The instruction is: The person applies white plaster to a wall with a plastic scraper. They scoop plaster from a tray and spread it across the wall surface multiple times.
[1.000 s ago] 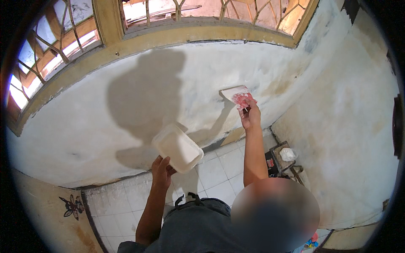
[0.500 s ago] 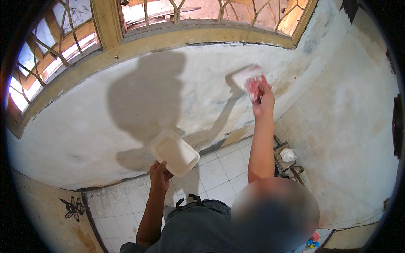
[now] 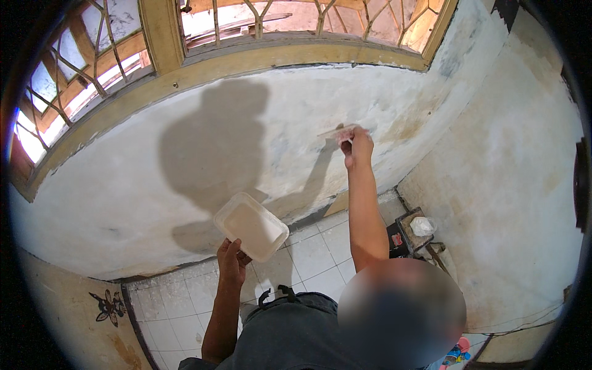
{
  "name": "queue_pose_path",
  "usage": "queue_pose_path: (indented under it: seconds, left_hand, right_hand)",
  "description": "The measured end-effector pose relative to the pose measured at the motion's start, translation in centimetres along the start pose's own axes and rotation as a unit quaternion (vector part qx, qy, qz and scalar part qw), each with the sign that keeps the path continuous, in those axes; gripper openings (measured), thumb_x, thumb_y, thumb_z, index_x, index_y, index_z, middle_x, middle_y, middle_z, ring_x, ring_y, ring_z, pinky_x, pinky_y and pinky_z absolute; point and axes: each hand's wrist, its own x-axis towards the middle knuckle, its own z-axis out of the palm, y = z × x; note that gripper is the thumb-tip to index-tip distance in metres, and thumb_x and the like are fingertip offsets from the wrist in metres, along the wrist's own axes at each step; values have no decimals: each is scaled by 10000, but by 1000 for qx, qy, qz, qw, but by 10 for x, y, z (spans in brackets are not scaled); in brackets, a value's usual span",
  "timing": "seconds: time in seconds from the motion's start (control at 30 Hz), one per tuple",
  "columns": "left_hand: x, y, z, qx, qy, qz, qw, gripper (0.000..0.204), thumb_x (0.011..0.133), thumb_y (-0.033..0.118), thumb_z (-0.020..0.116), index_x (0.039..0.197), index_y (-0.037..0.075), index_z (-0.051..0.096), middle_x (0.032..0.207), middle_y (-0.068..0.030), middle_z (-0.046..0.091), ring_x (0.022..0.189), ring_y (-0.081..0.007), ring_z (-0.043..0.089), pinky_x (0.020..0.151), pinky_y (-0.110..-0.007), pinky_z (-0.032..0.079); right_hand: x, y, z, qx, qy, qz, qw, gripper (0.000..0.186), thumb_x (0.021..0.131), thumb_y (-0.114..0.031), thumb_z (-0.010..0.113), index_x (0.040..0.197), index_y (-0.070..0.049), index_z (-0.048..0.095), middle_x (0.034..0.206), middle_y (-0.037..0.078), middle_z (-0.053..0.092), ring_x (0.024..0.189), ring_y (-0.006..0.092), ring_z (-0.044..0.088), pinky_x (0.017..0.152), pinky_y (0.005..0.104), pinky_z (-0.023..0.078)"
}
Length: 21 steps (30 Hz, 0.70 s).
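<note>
My left hand [image 3: 232, 260] grips the near-left edge of a shallow, off-white rectangular tray [image 3: 282, 237], thumb on the rim. A pale layer covers the tray's inside; I cannot tell how deep it is. Ahead and to the right, my right hand [image 3: 359, 148] is closed on a thin, flat red-and-white spreader [image 3: 335, 132]. Seen nearly edge-on, the spreader lies close against the patchy white wall [image 3: 296, 102] below the window. Fingers hide part of it, and I cannot tell whether its edge touches the wall.
A yellowish wooden window frame [image 3: 277, 55] with bent metal bars runs above the wall. Right of my right forearm, a white bundle in clear plastic [image 3: 422, 226] rests on a dark stand beside a black box [image 3: 398, 242]. White floor tiles [image 3: 311, 256] lie below.
My right hand has moved left and slightly down along the wall, and the spreader has turned from showing its broad face to nearly edge-on. My left hand and the tray have barely moved.
</note>
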Motion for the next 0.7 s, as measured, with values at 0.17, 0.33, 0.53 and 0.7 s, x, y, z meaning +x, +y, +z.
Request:
queue_pose_path:
  seconds: [0.17, 0.33, 0.53, 0.7]
  left_hand:
    - [-3, -2, -5, 19, 16, 5, 1000, 504, 821, 270, 675, 1197, -9, 490, 1008, -113, 642, 826, -229, 693, 670, -348, 613]
    - [-1, -7, -1, -7, 3, 2, 1000, 357, 879, 165, 578, 1197, 23, 499, 1015, -115, 647, 837, -233, 696, 700, -391, 620]
    - [0, -8, -3, 8, 15, -8, 1000, 393, 869, 190, 591, 1211, 20, 496, 1023, -115, 641, 840, -242, 694, 707, -394, 618]
    - [0, -5, -9, 23, -2, 3, 1000, 542, 838, 258, 643, 1264, -20, 457, 1120, -133, 613, 923, -270, 671, 745, -414, 595]
  right_hand:
    - [-24, -67, 55, 24, 21, -45, 998, 64, 855, -77, 525, 887, -43, 569, 804, 68, 598, 697, 184, 596, 572, 318, 493]
    - [-30, -68, 11, 99, 10, -107, 989, 259, 845, -29, 509, 1099, -9, 554, 911, 112, 638, 787, 208, 644, 602, 324, 511]
    - [-38, -27, -12, -58, 83, -144, 984, 65, 822, -24, 561, 882, -26, 537, 866, 113, 632, 763, 211, 628, 596, 347, 486]
    - [-6, -55, 16, -545, 82, -401, 731, 174, 808, -135, 627, 789, 8, 530, 791, 178, 595, 772, 344, 616, 701, 414, 482]
